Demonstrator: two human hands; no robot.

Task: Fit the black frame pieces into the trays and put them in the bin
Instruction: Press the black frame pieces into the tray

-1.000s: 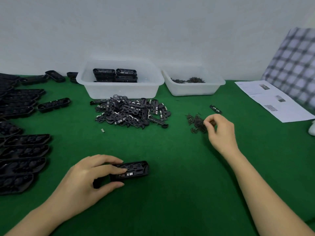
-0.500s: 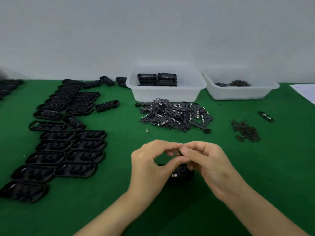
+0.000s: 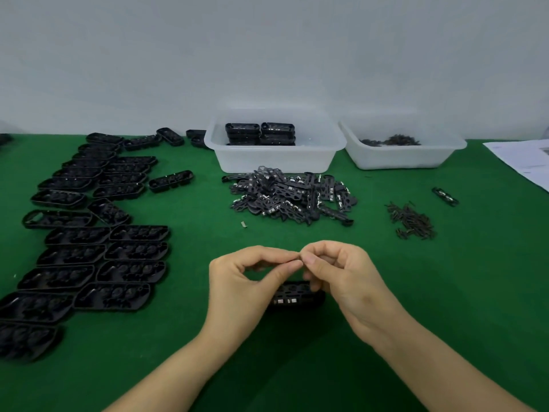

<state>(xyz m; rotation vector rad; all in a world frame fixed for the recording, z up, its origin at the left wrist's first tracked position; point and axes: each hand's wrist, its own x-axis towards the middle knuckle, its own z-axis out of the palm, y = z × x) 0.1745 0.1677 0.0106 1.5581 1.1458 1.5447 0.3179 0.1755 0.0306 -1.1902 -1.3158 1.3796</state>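
Note:
My left hand [image 3: 246,281] and my right hand [image 3: 347,278] meet fingertip to fingertip just above a black tray [image 3: 294,295] on the green table. Both pinch a tiny dark pin at the same spot, and it is almost hidden by the fingers. The tray under them has a frame piece with metal contacts in it and is partly covered by both hands. A heap of loose black frame pieces [image 3: 291,197] lies behind my hands. Behind that heap, the white bin [image 3: 273,162] holds stacked filled trays [image 3: 261,133].
Several empty black trays [image 3: 89,248] lie in rows on the left. A second white bin [image 3: 401,157] at the back right holds small dark pins. A loose pile of pins [image 3: 413,221] and one frame piece [image 3: 444,197] lie right of centre. Paper sheets [image 3: 525,159] are at the far right.
My right hand left the pin pile and came to the left hand above the tray. My left hand let go of the tray and now pinches with the right. The view swung left.

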